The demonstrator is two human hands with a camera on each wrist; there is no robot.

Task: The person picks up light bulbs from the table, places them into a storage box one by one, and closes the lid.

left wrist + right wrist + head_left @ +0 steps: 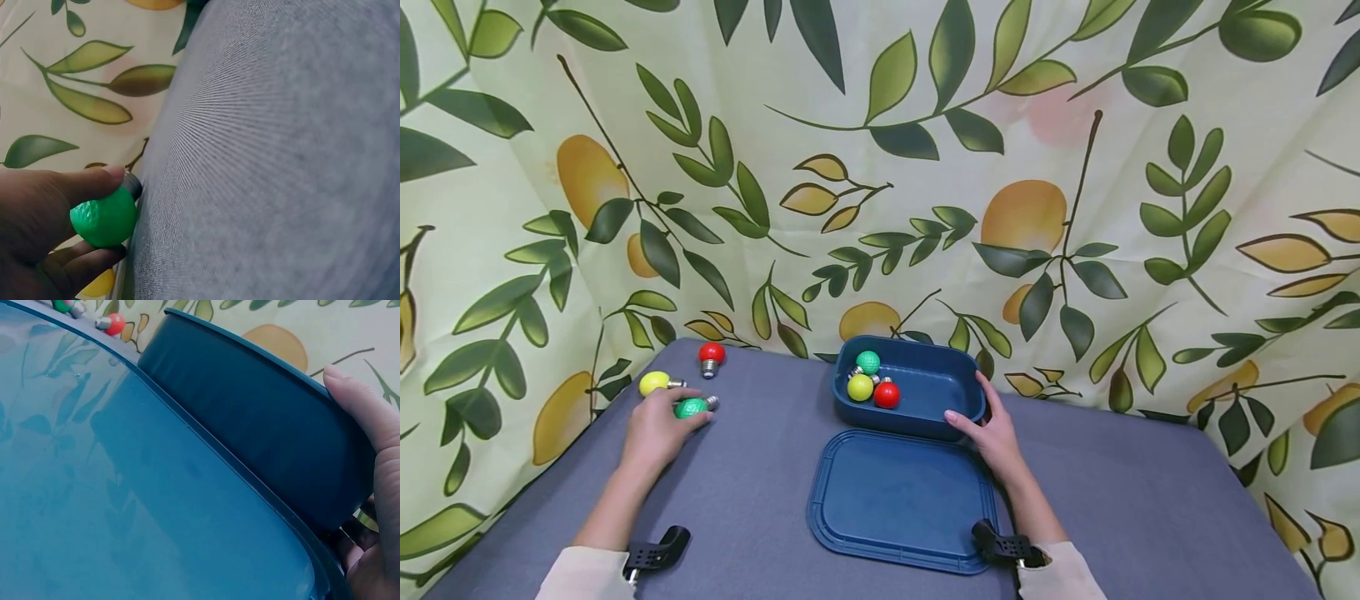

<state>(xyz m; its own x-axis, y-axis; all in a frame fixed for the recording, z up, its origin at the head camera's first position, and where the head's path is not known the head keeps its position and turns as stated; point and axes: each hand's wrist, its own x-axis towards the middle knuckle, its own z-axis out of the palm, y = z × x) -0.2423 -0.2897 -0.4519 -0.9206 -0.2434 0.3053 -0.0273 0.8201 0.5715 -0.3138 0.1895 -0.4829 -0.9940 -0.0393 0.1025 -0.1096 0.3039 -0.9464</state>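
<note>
- At the left side of the table (760, 483), our left hand (658, 427) has thumb and fingers clamped on the green bulb (691, 407).
- We judge this bulb light, stiff, maybe fragile; we should pinch it gently around the middle.
- Farther right, the box (936, 385) seems light, stiff plastic; our right hand (997, 437) grips its right end.

Behind the grey-blue worktop (1120, 492) you face a cream backdrop cloth (880, 187), which also runs along its left and right sides. You see it printed with green leaves (952, 54), brown stems, large orange fruits (1024, 215) and small yellow leaves with dark outlines. Your left wrist view shows fine lines in the worktop's surface; gentle creases cross the cloth.
</note>
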